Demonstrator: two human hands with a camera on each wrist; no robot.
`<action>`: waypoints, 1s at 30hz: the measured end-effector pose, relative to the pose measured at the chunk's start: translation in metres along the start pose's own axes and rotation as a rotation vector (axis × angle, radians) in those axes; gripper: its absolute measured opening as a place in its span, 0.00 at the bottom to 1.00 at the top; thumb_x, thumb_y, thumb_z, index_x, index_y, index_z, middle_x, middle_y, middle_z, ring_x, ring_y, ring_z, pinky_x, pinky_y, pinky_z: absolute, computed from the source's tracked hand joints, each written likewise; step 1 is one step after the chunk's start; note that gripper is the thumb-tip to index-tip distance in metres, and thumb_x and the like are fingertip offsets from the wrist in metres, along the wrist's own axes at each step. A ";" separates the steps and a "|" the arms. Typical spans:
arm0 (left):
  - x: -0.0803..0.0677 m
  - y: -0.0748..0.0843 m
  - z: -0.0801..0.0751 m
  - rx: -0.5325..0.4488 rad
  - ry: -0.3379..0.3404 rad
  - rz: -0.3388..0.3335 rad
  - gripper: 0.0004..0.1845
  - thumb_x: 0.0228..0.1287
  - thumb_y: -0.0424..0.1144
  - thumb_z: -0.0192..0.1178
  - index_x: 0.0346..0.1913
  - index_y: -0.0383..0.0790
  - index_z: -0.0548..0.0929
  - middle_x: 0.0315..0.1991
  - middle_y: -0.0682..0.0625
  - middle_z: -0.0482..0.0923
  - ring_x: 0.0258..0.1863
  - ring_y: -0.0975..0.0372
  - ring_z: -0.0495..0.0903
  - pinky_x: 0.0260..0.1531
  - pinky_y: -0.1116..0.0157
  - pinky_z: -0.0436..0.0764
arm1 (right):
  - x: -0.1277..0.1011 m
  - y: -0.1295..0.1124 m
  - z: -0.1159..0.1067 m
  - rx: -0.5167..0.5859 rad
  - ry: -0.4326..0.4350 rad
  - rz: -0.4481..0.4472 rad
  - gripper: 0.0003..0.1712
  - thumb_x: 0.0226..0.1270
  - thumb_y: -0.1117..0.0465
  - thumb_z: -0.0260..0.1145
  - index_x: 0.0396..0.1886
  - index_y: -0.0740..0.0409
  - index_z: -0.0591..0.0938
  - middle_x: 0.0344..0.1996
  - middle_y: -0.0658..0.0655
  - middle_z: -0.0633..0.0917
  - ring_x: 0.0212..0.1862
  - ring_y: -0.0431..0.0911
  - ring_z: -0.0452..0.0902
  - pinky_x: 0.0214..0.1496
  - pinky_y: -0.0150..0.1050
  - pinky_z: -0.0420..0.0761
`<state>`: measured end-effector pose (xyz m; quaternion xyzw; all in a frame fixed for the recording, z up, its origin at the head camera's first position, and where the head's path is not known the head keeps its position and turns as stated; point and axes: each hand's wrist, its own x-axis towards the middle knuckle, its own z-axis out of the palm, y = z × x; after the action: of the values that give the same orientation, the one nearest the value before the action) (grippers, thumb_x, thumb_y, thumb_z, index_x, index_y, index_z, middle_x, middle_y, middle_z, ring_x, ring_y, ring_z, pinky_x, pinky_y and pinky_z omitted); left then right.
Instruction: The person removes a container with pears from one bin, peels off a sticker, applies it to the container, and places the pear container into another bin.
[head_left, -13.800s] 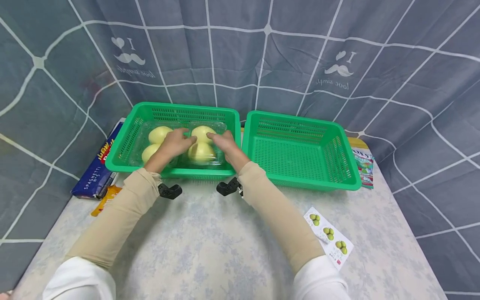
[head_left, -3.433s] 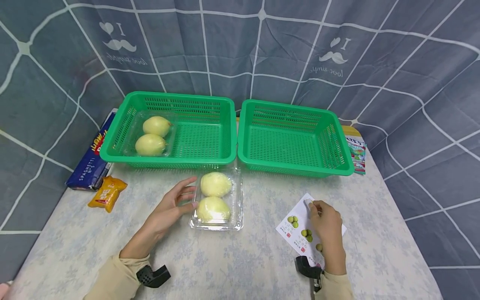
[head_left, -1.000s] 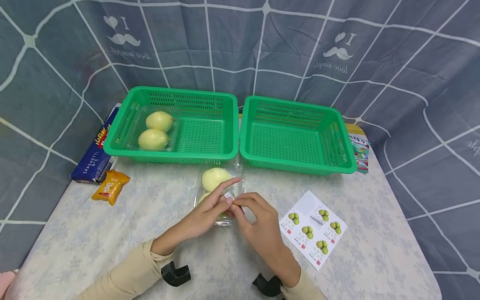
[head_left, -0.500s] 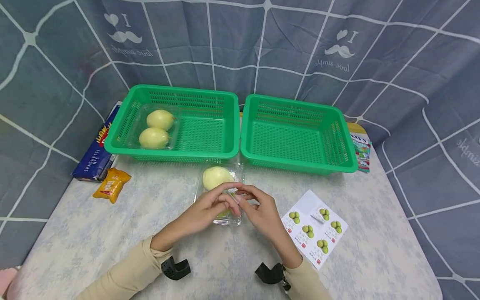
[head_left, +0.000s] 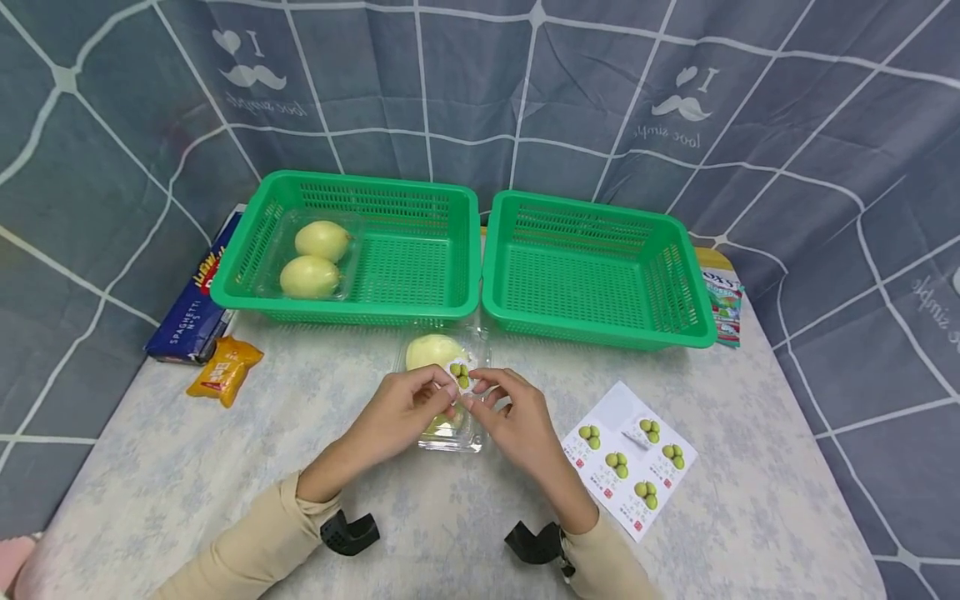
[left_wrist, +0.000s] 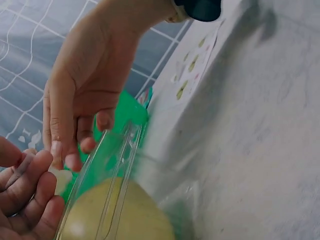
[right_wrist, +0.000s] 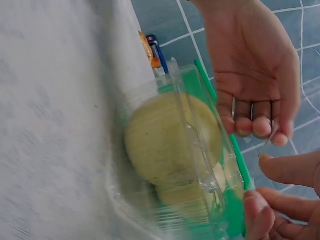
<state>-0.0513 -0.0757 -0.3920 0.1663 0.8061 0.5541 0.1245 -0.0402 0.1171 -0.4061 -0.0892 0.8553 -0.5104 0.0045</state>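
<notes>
My left hand (head_left: 397, 412) pinches a small white sticker (head_left: 460, 375) printed with green fruit between thumb and forefinger. At the sticker's right edge is my right hand (head_left: 521, 421), its fingers bent and apart; the right wrist view shows a fingertip at the edge, and contact is unclear. Beneath both hands a clear plastic clamshell box (head_left: 454, 444) lies on the table with pale yellow oval fruit (head_left: 433, 350) inside, partly hidden by the hands. To the right lies a sheet of fruit stickers (head_left: 607, 408), one label partly lifted.
A green basket (head_left: 345, 312) at back left holds another clear box with two yellow fruits (head_left: 310, 277). Beside it stands a second green basket (head_left: 600, 333). A blue spaghetti pack (head_left: 183, 327) and orange snack packet (head_left: 225, 371) lie left; a colourful packet (head_left: 724, 310) lies far right.
The boxed fruit has come out of the left basket onto the table, and a sticker has left the sheet. Over the last second the sticker has turned face up in my left fingers; my right fingers have spread.
</notes>
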 end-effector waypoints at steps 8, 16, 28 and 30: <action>0.002 0.000 -0.020 0.096 -0.119 0.063 0.13 0.73 0.30 0.54 0.53 0.46 0.83 0.29 0.49 0.85 0.25 0.65 0.78 0.24 0.71 0.72 | 0.019 -0.001 -0.008 -0.010 -0.120 0.025 0.23 0.69 0.60 0.67 0.62 0.61 0.80 0.37 0.57 0.86 0.34 0.40 0.78 0.33 0.30 0.75; 0.006 -0.002 -0.028 0.255 -0.070 0.072 0.20 0.71 0.30 0.55 0.63 0.44 0.75 0.22 0.54 0.78 0.18 0.70 0.66 0.22 0.71 0.69 | 0.037 0.002 -0.011 0.016 -0.165 0.035 0.08 0.70 0.59 0.67 0.34 0.59 0.87 0.23 0.54 0.83 0.25 0.38 0.71 0.28 0.29 0.69; 0.016 -0.015 -0.019 0.582 0.198 0.089 0.19 0.66 0.30 0.57 0.59 0.35 0.78 0.17 0.53 0.69 0.17 0.63 0.65 0.18 0.66 0.65 | 0.042 -0.007 0.010 -0.300 -0.014 -0.044 0.15 0.66 0.56 0.69 0.21 0.56 0.83 0.12 0.48 0.74 0.17 0.38 0.64 0.20 0.30 0.65; 0.017 -0.015 -0.018 0.623 0.192 0.076 0.19 0.66 0.31 0.58 0.60 0.34 0.77 0.16 0.53 0.68 0.16 0.63 0.65 0.16 0.66 0.64 | 0.043 -0.008 0.012 -0.370 0.001 -0.057 0.17 0.65 0.55 0.70 0.18 0.54 0.80 0.12 0.48 0.74 0.17 0.38 0.64 0.20 0.30 0.64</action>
<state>-0.0756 -0.0895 -0.3995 0.1734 0.9381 0.2984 -0.0296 -0.0799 0.0960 -0.4014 -0.1126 0.9317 -0.3442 -0.0270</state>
